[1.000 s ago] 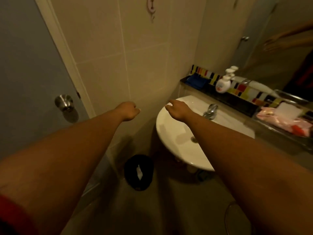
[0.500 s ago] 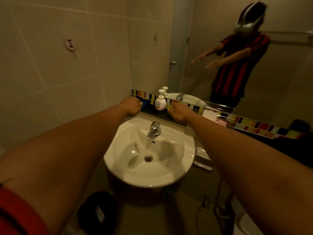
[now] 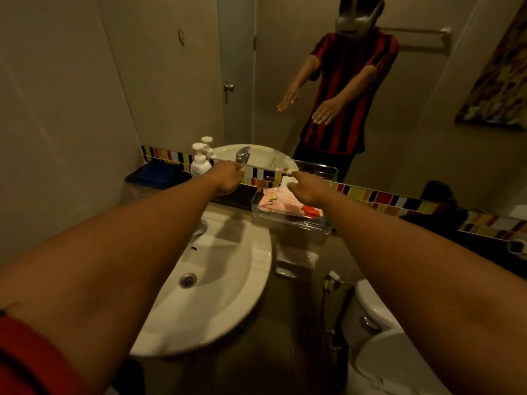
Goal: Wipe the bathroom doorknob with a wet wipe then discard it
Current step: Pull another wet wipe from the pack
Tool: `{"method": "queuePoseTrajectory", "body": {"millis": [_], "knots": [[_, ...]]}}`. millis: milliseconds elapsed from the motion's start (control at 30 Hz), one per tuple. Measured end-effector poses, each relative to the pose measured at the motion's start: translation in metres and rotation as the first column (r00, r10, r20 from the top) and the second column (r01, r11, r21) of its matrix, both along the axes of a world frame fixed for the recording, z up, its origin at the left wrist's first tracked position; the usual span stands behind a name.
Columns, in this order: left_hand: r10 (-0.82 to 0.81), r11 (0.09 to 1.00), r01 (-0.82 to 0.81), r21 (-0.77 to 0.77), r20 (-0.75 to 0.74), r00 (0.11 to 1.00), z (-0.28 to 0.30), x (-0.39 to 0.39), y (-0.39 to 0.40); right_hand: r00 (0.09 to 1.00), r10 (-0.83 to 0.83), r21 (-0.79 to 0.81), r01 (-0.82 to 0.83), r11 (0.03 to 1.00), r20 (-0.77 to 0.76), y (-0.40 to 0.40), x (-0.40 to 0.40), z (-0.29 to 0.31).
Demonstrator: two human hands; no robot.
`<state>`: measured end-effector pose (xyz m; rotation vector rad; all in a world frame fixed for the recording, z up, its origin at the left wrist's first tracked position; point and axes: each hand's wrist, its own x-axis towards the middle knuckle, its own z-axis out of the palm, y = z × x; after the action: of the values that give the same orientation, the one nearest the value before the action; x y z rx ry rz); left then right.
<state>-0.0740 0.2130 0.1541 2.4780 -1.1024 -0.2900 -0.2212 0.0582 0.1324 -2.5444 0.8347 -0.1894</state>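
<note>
A pink pack of wet wipes (image 3: pixel 281 203) lies in a clear tray (image 3: pixel 299 222) on the counter under the mirror. My right hand (image 3: pixel 308 189) hovers just above the pack, palm down, holding nothing. My left hand (image 3: pixel 228 178) is stretched out over the counter left of the tray, near the tap, also holding nothing. The mirror shows both hands with fingers spread. The doorknob (image 3: pixel 228 87) appears only as a reflection in the mirror, on the grey door behind me.
A white basin (image 3: pixel 228 295) sits below my left arm. A soap pump bottle (image 3: pixel 199 163) and a blue cloth (image 3: pixel 155 173) stand at the counter's left end. A white toilet (image 3: pixel 399 354) is at the lower right.
My view has swung right from the door and its knob, past the basin, to the counter. Both hands moved with it and now hover by the wipes tray. The floor bin has left view.
</note>
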Motion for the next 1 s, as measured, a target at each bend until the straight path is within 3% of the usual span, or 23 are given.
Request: {"method": "queuePoseTrajectory", "body": {"millis": [400,567,733,867,933,1000], "knots": [[-0.09,0.994,0.096,0.058,-0.104,0.991,-0.065,0.041,-0.116,0.982,-0.142,0.046,0.149,0.988,-0.128,-0.087,0.023,-0.059],[-0.112,0.993,0.119,0.029,-0.178,0.978,-0.095,0.067,-0.163,0.972,-0.214,0.165,0.227,0.96,-0.096,-0.115,0.052,-0.083],[-0.074,0.993,0.097,0.073,-0.268,0.96,-0.13,0.086,-0.204,0.939,-0.33,0.3,0.343,0.89,-0.095,-0.14,0.076,-0.11],[-0.062,0.998,0.048,-0.05,-0.347,0.936,-0.16,0.09,-0.215,0.878,-0.476,0.475,0.443,0.761,-0.056,-0.154,0.089,-0.131],[-0.023,0.98,-0.092,-0.179,-0.555,0.831,-0.165,0.093,-0.222,0.838,-0.544,0.578,0.463,0.672,-0.039,-0.16,0.096,-0.137],[-0.002,0.951,-0.194,-0.242,-0.63,0.777,-0.169,0.096,-0.23,0.806,-0.592,0.648,0.459,0.607,-0.016,-0.165,0.102,-0.14]]}}
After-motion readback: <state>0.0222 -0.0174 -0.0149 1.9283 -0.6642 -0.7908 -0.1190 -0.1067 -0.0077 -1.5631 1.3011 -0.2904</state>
